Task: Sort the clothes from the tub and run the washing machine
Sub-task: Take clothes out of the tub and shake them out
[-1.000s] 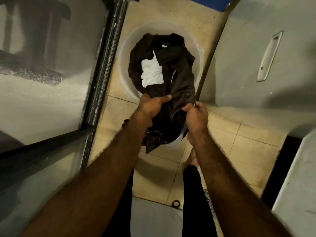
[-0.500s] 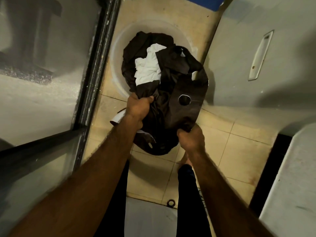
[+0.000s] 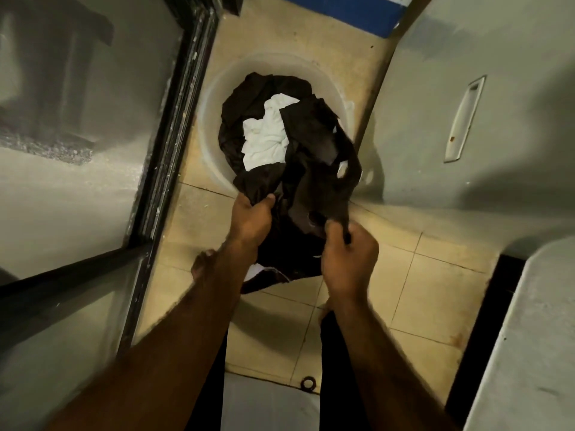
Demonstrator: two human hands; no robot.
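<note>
A tiled floor (image 3: 435, 293) is seen from above, looking down past two bare forearms. A pale round tub (image 3: 214, 119) stands on the floor ahead, between a dark-framed glass door (image 3: 174, 144) on the left and a grey panel (image 3: 435, 126) with a recessed handle (image 3: 465, 119) on the right. The tub is filled with dark clothes, and a crumpled white garment (image 3: 267, 135) lies among them near the top.

A dark garment (image 3: 314, 188) is held up over the near edge of the tub, with its lower part hanging down above the floor tiles. The left hand (image 3: 252, 219) is closed on a fold at the garment's left side, fingers curled tight around the cloth. The right hand (image 3: 350, 259) is closed on the garment's right edge, the fingers likewise clamped on the fabric. The two hands are near each other with the garment bunched between them.

A bare foot (image 3: 202, 262) is seen on the tiles beside the left forearm. A small dark ring (image 3: 308, 383) lies at the near edge of the tiles. A blue strip (image 3: 342, 10) is visible at the top of the view.
</note>
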